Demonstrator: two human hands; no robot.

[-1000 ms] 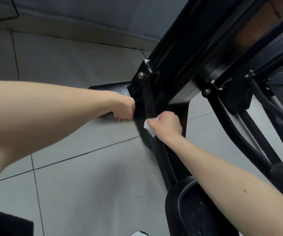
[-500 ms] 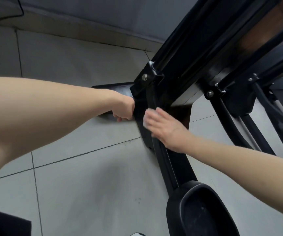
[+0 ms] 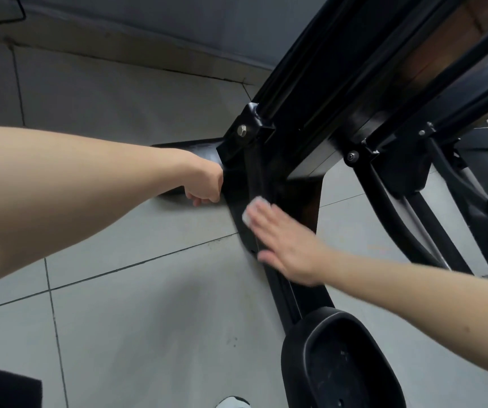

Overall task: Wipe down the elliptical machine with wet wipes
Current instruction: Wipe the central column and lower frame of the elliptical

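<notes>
The black elliptical machine (image 3: 319, 92) rises from the tiled floor, its frame running from centre to upper right. My right hand (image 3: 287, 248) lies flat with straight fingers on the low black rail, pressing a white wet wipe (image 3: 253, 209) under the fingertips. My left hand (image 3: 204, 187) curls its fingers round the edge of the black base stabiliser (image 3: 192, 148) at the foot of the machine. A black foot pedal (image 3: 340, 363) sits at the bottom, closest to me.
Grey floor tiles (image 3: 134, 319) spread left and below. A grey wall (image 3: 148, 19) and skirting run along the top. More black linkage arms (image 3: 413, 231) and another machine part stand at the right. A white shoe tip (image 3: 234, 403) shows at the bottom edge.
My right hand has gone from gripping the wipe in a fist to lying flat on it, and has slid up the rail. The left hand has stayed on the base stabiliser.
</notes>
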